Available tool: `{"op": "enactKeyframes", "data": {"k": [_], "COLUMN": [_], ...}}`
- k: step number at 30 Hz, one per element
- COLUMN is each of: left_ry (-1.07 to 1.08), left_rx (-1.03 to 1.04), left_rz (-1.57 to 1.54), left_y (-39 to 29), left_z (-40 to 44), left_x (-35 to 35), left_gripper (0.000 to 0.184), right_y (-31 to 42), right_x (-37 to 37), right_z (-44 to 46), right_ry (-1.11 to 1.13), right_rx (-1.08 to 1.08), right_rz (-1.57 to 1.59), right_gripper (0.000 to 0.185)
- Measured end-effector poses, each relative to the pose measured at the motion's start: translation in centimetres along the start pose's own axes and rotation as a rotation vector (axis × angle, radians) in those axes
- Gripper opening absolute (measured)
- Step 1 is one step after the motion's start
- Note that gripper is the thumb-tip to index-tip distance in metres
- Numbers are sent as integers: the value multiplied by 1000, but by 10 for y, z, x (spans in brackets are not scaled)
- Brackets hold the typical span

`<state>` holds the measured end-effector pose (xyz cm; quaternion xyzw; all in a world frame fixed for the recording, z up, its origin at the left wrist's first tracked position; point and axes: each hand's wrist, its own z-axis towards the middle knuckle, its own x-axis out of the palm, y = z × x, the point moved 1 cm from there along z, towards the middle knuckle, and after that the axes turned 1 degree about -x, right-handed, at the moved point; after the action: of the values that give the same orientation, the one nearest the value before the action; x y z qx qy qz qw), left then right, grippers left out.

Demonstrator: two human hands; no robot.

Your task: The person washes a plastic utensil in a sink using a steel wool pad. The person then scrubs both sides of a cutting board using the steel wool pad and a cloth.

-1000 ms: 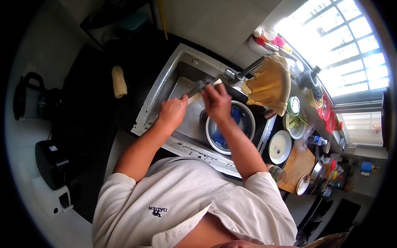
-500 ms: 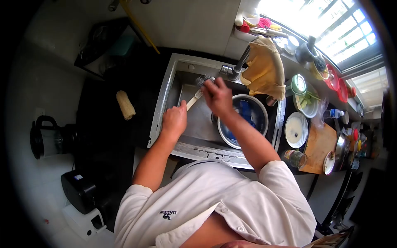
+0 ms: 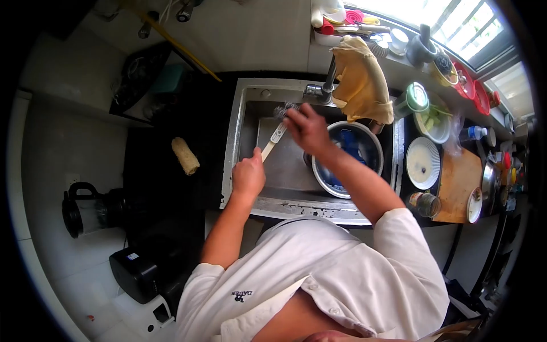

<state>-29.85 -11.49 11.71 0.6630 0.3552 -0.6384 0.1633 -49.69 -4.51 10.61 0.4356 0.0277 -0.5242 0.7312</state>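
Over the sink [image 3: 285, 188], my left hand [image 3: 249, 175] is closed round the end of a pale, long-handled utensil [image 3: 276, 137]. The utensil slants up and right to my right hand [image 3: 308, 129], whose fingers press a grey wire scourer [image 3: 285, 109] at its far end. What that end looks like is hidden by the scourer and fingers. Right of my right hand, a round metal basin [image 3: 374, 162] with dark blue things inside stands in the sink.
A yellow cloth [image 3: 362, 80] hangs over the faucet [image 3: 326, 86]. To the right are a white ribbed bowl [image 3: 423, 163], a glass jar [image 3: 425, 204] and a wooden board [image 3: 460, 182]. A loofah-like roll [image 3: 185, 155] lies on the dark counter at left.
The view has turned and shifted, so the sink sits further right. Both hands keep hold of the utensil and scourer; my right hand has moved slightly along the utensil's far end.
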Motion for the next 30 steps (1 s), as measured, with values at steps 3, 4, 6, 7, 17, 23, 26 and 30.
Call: {"op": "enactKeyframes", "data": {"k": [3, 4, 6, 7, 17, 23, 26, 30], "left_ry": [39, 52, 35, 32, 52, 13, 30, 41], "left_rx": [-12, -12, -11, -16, -13, 24, 22, 18], "left_rz": [34, 44, 53, 57, 90, 50, 76, 83], "left_y": [1, 2, 4, 6, 5, 1, -2, 3], "left_z": [7, 9, 12, 11, 24, 25, 29, 29], "left_x": [1, 0, -1, 0, 0, 2, 1, 6], "left_gripper": [21, 22, 22, 21, 34, 16, 19, 30], "right_y": [-13, -12, 15, 30, 34, 18, 21, 35], "right_x": [1, 3, 11, 15, 25, 16, 21, 22], "right_z": [10, 12, -1, -9, -12, 4, -2, -13], "right_ry": [-12, -37, -22, -5, 129, 55, 62, 140], "right_rx": [140, 154, 87, 26, -42, 2, 28, -90], "right_rz": [23, 40, 36, 46, -108, -102, -170, -143], "right_gripper": [14, 14, 11, 11, 16, 15, 14, 13]}}
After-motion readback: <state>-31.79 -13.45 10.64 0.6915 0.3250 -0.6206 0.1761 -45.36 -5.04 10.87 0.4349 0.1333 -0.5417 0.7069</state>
